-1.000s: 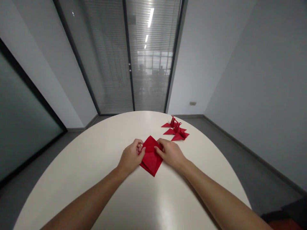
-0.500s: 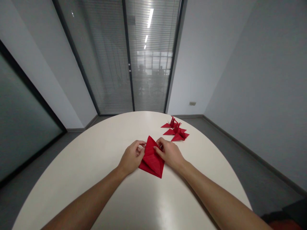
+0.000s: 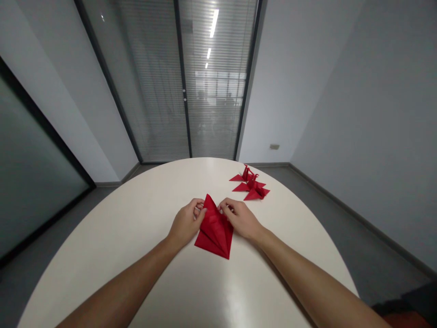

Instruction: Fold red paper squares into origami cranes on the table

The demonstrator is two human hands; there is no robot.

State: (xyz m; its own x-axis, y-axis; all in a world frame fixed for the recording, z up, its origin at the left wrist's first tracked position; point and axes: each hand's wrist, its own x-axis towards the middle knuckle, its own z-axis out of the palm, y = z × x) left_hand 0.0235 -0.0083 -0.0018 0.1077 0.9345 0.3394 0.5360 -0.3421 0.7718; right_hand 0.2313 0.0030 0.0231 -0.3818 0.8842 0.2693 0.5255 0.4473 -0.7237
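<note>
A partly folded sheet of red origami paper (image 3: 216, 232) lies between my hands over the table, one point away from me and a wide corner toward me. My left hand (image 3: 187, 222) pinches its left edge between thumb and fingers. At the upper right edge, my right hand (image 3: 240, 217) has thumb and fingertips closed together on the paper. Creases and a raised flap run across its middle. Farther off to the right stand three red paper cranes (image 3: 251, 184), close together with their wings spread.
The round white table (image 3: 150, 196) fills the foreground. Beyond its far edge are a glass partition with blinds (image 3: 215, 118) and a grey wall (image 3: 358, 105) with a socket plate (image 3: 274, 146). A dark and red object (image 3: 406, 314) shows at the bottom right corner.
The far point of the paper has shifted left and the near part has opened wider toward me. My right hand has slid slightly left along the edge. The cranes have stayed put.
</note>
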